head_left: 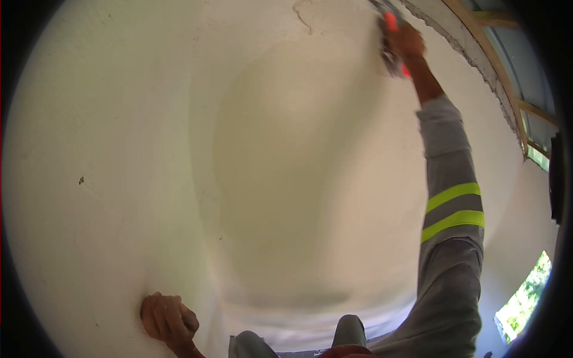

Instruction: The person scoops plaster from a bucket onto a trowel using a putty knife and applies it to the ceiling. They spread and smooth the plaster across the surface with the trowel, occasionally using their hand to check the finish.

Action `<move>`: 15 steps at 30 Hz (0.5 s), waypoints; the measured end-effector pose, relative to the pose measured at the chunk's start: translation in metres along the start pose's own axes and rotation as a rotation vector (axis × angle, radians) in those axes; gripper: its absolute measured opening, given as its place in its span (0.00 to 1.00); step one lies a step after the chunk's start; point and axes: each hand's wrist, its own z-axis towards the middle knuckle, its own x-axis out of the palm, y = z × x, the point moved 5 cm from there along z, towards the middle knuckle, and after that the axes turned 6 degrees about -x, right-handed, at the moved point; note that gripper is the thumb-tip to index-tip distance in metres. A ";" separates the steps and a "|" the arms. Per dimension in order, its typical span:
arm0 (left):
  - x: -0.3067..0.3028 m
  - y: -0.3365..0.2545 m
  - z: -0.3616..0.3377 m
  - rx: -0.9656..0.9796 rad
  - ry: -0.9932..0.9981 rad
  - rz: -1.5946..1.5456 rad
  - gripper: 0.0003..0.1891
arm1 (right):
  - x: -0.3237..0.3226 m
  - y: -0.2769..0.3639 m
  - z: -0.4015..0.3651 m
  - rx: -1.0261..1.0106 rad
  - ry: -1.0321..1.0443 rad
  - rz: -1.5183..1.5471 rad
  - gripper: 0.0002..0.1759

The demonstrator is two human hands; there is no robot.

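At the lower left our left hand (169, 319) rests against the wall (179, 149), its grip clenched into a loose fist with nothing visible inside it. The wall spreads across the middle as a broad, pale, matt plaster face. It is smooth for the most part, with a few dark specks and a cracked patch near its top. Below, our grey-trousered knees (349, 328) show. High up and right of centre, our right hand (407, 42) has its grip closed around the orange-handled trowel (391, 24), which is held against the upper wall. The tool is blurred. We judge it light and stiff, with a thin metal blade, and best taken by the orange handle, since the grey blade may be slick or sharp at the edge. The grey sleeve (452, 149) carries two yellow reflective bands (453, 194). Farther right run the timber roof framing (483, 42) and a bright window opening (525, 298).
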 end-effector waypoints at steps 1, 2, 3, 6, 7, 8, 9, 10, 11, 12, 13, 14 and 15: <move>0.002 0.003 0.002 0.005 0.004 -0.058 0.11 | -0.013 -0.034 -0.011 0.116 0.017 0.010 0.45; 0.005 0.006 0.001 0.013 0.009 -0.116 0.11 | -0.015 -0.071 -0.019 0.124 -0.101 -0.116 0.39; 0.005 0.009 0.004 0.026 0.014 -0.168 0.11 | -0.018 -0.101 -0.025 0.061 -0.130 -0.131 0.36; 0.005 0.001 0.005 0.018 0.045 -0.144 0.11 | -0.027 -0.092 -0.031 0.023 0.029 0.296 0.31; 0.008 0.003 0.003 0.011 0.056 -0.142 0.11 | -0.024 -0.064 -0.033 0.031 0.121 0.506 0.30; 0.009 0.003 0.000 0.002 0.070 -0.137 0.10 | -0.020 -0.027 -0.030 -0.244 0.133 0.709 0.25; 0.010 0.003 -0.002 -0.004 0.089 -0.130 0.10 | -0.022 0.020 -0.031 -0.295 0.147 0.622 0.24; 0.010 0.003 -0.004 0.006 0.083 -0.132 0.10 | -0.025 0.069 -0.036 -0.667 0.112 0.600 0.26; 0.009 0.002 -0.006 0.013 0.080 -0.131 0.11 | -0.012 0.114 -0.044 -0.719 0.171 0.521 0.27; 0.010 0.005 -0.010 0.019 0.080 -0.128 0.11 | 0.000 0.159 -0.053 -0.774 0.227 0.445 0.28; 0.008 0.009 -0.011 0.031 0.031 -0.161 0.11 | 0.007 0.199 -0.055 -0.652 0.254 -0.017 0.30; 0.005 0.010 -0.013 0.045 -0.012 -0.198 0.11 | 0.000 0.220 -0.078 -0.611 0.359 0.081 0.28; 0.001 0.013 -0.013 0.060 -0.051 -0.241 0.11 | -0.009 0.232 -0.113 -0.563 0.466 0.175 0.26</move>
